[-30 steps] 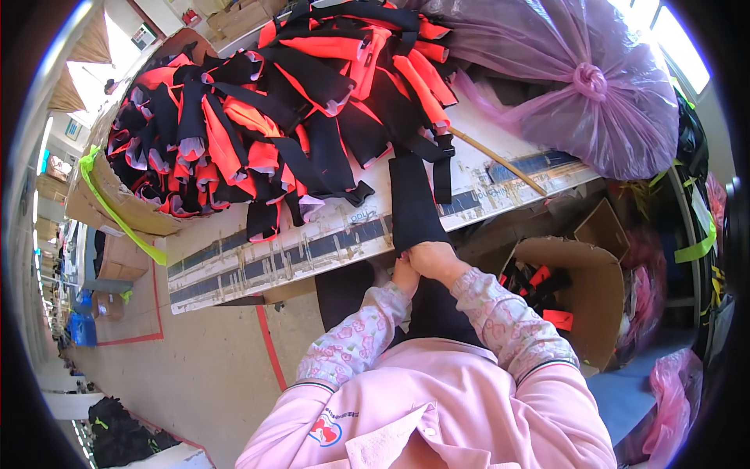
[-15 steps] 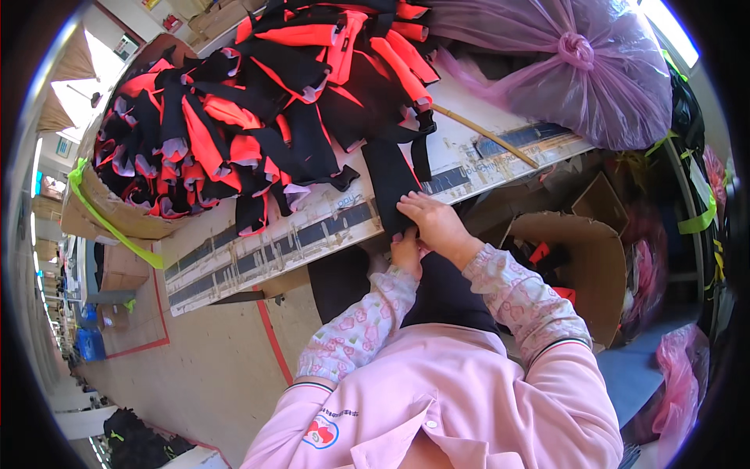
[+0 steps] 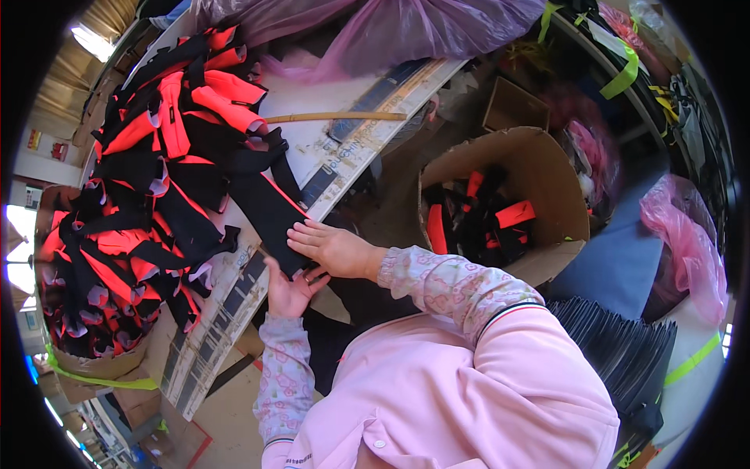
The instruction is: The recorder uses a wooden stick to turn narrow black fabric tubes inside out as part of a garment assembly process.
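Observation:
A black fabric strip [image 3: 268,213] with an orange edge lies across the table's edge, its near end at my hands. My right hand [image 3: 337,248] rests on that end, fingers stretched out flat. Just below it, my left hand [image 3: 286,291] is turned palm up with thumb and fingers apart, beside the strip's end; a ring shows on one finger. The fingertips of my left hand partly disappear beneath my right hand. To the left, a large heap of black and orange fabric pieces [image 3: 168,144] covers the table.
A worn white table [image 3: 312,152] carries a thin wooden stick [image 3: 336,116] and a purple plastic bag [image 3: 437,31]. On the right, a cardboard box [image 3: 539,168] holds several black and orange pieces. Beyond it are a stack of black sheets [image 3: 617,352] and a pink plastic bag [image 3: 687,234].
My view has swung to the right, bringing the cardboard box nearer the middle. My left hand, earlier closed at the strip's end, has opened palm up. My right hand stays on the strip.

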{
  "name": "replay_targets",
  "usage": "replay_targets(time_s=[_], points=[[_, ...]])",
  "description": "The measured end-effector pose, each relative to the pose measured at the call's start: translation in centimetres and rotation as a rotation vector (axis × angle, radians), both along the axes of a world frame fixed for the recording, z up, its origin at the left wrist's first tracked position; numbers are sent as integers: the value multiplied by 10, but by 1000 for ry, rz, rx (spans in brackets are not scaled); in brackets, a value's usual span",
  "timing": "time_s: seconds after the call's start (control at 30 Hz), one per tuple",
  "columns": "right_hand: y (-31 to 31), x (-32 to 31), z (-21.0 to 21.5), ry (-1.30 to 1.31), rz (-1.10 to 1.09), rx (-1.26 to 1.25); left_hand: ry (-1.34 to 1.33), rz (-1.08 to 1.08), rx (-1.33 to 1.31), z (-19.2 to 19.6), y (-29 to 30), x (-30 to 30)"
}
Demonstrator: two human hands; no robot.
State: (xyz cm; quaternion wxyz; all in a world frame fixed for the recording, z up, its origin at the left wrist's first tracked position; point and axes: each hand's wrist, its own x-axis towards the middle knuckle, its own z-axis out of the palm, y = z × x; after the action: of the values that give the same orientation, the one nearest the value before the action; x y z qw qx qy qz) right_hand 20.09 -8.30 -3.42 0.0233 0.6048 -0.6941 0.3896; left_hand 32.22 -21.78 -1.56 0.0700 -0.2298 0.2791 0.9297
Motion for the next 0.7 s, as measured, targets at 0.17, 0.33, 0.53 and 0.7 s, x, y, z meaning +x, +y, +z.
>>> replay_targets(time_s=[0.17, 0.33, 0.53, 0.7], points=[[4, -6, -3, -296, 54, 49, -265, 64, -161, -39, -2, -4], [-16, -14, 20, -232, 77, 225, -243, 140, -257, -40, 23, -6], [-107, -42, 5, 201, -161, 180, -299, 166, -400, -43, 24, -9], [-162, -83, 5, -32, -252, 298, -285, 260, -486, -48, 35, -15]])
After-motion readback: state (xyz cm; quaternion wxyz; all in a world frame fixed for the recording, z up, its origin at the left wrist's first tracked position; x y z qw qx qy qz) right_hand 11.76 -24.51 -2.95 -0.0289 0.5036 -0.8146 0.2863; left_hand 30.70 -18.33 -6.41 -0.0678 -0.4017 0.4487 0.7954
